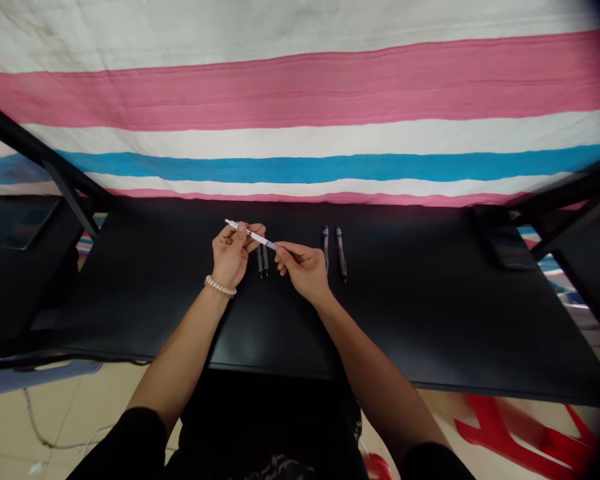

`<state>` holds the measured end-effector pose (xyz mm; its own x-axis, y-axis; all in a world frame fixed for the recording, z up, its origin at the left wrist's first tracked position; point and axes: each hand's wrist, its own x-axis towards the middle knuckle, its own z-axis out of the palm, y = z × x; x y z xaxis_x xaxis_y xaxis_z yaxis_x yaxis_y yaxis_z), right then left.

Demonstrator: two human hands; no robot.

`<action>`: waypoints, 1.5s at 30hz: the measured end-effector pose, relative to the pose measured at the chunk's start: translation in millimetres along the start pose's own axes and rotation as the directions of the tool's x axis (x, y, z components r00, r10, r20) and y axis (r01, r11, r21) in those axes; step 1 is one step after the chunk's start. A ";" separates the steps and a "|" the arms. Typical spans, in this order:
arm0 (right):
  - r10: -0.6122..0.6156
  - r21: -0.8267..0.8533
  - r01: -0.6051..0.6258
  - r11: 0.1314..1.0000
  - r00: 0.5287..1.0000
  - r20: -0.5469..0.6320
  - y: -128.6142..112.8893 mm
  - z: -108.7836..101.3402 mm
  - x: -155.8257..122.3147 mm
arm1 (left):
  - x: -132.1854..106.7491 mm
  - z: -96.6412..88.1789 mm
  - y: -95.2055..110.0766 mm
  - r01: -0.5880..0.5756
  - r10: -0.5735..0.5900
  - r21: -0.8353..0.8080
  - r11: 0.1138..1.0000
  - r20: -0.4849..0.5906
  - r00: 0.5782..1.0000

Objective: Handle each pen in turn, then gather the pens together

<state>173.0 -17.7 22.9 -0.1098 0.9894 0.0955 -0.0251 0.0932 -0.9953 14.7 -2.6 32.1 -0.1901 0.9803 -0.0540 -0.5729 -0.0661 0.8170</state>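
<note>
My left hand (231, 255) grips a slim white pen (253, 235) near its middle, with the pen's far end sticking out up and to the left. My right hand (303, 268) pinches the pen's other end between thumb and fingers. Just beyond the gap between my hands, a pair of dark pens (263, 260) lie side by side on the black table (405, 320). Another dark pen (326, 249) and a fourth (341, 253) lie to the right of my right hand. A beaded bracelet (221, 287) circles my left wrist.
A dark flat object (503, 239) lies at the table's far right, and a black metal frame (55, 160) rises at the left. A pink, white and blue striped sheet (300, 100) hangs behind. A red plastic stool (520, 433) lies on the floor at lower right.
</note>
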 end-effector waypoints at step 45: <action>-0.214 -0.193 0.182 0.964 0.963 -0.162 1.9 -1.8 -2.7 | 6.3 -3.4 -6.9 -0.006 0.007 0.003 1.000 -0.187 0.982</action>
<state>175.0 -20.0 20.7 0.0610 0.9512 0.3026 0.1476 0.2912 -0.9452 14.8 3.4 24.2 -0.3400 0.9276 -0.1548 -0.5689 -0.0718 0.8193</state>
